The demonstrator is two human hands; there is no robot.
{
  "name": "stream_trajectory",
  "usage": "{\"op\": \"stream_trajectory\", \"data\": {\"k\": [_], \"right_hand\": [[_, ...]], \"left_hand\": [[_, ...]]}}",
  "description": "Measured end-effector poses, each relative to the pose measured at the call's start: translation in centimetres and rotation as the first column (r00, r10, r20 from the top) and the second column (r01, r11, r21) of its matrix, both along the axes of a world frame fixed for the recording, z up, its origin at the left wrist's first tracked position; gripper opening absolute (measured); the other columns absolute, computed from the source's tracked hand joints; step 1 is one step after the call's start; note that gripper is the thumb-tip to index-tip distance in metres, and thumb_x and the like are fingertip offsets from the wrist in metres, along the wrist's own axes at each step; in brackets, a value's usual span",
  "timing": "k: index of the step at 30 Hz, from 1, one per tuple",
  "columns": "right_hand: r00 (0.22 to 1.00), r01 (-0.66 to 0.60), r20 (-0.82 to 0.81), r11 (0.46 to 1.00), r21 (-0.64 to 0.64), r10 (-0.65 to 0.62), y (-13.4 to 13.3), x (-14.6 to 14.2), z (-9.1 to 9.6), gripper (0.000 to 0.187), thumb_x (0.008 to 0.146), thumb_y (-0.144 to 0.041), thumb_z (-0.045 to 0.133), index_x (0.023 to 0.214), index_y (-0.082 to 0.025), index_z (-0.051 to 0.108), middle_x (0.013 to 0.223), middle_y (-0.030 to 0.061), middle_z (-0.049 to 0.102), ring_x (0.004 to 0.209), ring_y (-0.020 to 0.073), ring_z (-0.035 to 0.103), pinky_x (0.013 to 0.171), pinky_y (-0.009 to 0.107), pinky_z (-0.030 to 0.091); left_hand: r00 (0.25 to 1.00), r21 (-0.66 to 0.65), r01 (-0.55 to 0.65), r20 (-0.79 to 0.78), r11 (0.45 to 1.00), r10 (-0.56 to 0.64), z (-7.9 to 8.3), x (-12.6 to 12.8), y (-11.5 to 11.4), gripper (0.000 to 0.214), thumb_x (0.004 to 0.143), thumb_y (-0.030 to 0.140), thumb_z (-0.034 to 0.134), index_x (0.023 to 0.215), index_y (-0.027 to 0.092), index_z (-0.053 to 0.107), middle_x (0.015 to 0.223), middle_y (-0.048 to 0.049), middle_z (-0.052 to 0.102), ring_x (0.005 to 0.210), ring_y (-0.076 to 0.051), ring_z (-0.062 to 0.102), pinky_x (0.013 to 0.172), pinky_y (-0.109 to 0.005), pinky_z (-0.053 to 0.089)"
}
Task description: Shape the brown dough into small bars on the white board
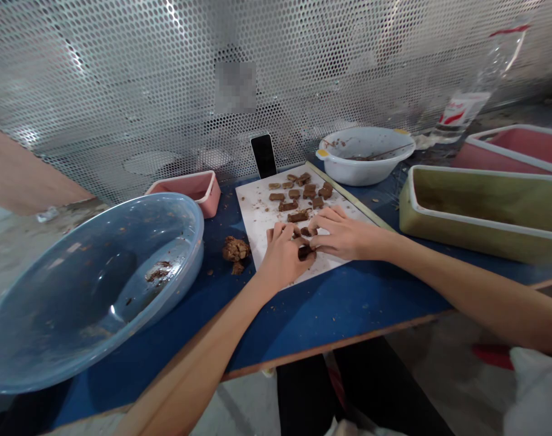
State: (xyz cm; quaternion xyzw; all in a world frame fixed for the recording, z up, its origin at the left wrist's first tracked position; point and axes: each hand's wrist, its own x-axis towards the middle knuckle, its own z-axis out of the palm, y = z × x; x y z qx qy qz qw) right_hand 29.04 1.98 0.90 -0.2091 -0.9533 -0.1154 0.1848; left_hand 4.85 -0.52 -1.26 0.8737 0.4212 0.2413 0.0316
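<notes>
My left hand (285, 254) and my right hand (337, 233) meet over the near part of a white board (253, 227). Between their curled fingers is a small dark brown piece of clay (307, 251), partly covered by the fingers. Several shaped brown clay pieces (298, 216) lie in loose rows on the board, just beyond my hands. Left of the board, on the blue table (276, 321), sits a rough brown clay lump (235, 248) with a smaller bit beside it.
A large blue basin (98, 272) with wet brown residue stands at left, a pink box (207, 197) behind it. A phone (263, 156) leans on the perforated metal screen. At right are a white basin (362, 172), a green planter (466, 227), a pink planter (521, 145) and a plastic bottle (466, 109).
</notes>
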Motion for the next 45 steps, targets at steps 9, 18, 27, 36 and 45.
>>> {"op": "stream_trajectory", "data": {"k": [9,18,27,36,45], "right_hand": [[0.999,-0.041,-0.022,0.996,-0.085,0.04,-0.2,0.1,0.9,0.021,0.113,-0.028,0.056,0.109,-0.024,0.076,0.121,0.0105,0.064,0.114,0.0278,0.05,0.099,0.046,0.038],[0.999,-0.026,-0.027,0.999,-0.024,0.025,0.1,0.0,0.1,0.026,0.114,-0.028,0.053,0.106,-0.024,0.077,0.121,0.0103,0.064,0.115,0.0277,0.05,0.1,0.046,0.039],[1.0,-0.01,-0.006,0.999,-0.033,0.01,0.2,0.1,-0.2,0.022,0.112,-0.027,0.058,0.106,-0.026,0.079,0.122,0.0105,0.065,0.118,0.0299,0.051,0.103,0.049,0.04],[1.0,-0.013,0.009,0.999,-0.043,0.013,0.3,0.0,-0.2,0.026,0.113,-0.028,0.055,0.105,-0.026,0.079,0.119,0.01,0.064,0.114,0.0289,0.049,0.102,0.048,0.039],[0.999,-0.022,-0.037,0.991,-0.129,0.017,-0.5,0.4,1.4,0.024,0.108,-0.024,0.054,0.125,-0.019,0.071,0.126,0.0156,0.063,0.118,0.0319,0.051,0.098,0.048,0.041]], "left_hand": [[1.0,0.001,0.014,-0.019,1.0,-0.014,-0.3,-0.2,0.2,0.016,0.096,0.037,0.08,0.1,0.022,0.084,0.123,-0.0131,0.063,0.125,-0.036,0.048,0.105,-0.054,0.043],[1.0,0.005,0.015,-0.009,1.0,-0.015,-0.4,-0.3,0.2,0.015,0.096,0.036,0.08,0.101,0.023,0.084,0.123,-0.0121,0.064,0.125,-0.035,0.049,0.105,-0.053,0.042],[1.0,0.001,0.004,-0.004,1.0,-0.004,-0.4,-0.2,0.2,0.015,0.094,0.035,0.081,0.102,0.022,0.084,0.123,-0.012,0.065,0.124,-0.035,0.049,0.104,-0.054,0.044],[1.0,-0.002,-0.005,-0.02,1.0,0.005,-0.4,-0.2,0.2,0.015,0.094,0.035,0.082,0.102,0.023,0.085,0.124,-0.0117,0.065,0.125,-0.035,0.049,0.105,-0.054,0.043],[1.0,0.018,0.021,-0.013,1.0,-0.021,0.7,-1.0,-0.5,0.028,0.1,0.04,0.073,0.123,0.024,0.081,0.128,-0.0137,0.06,0.124,-0.035,0.048,0.105,-0.054,0.044]]}}
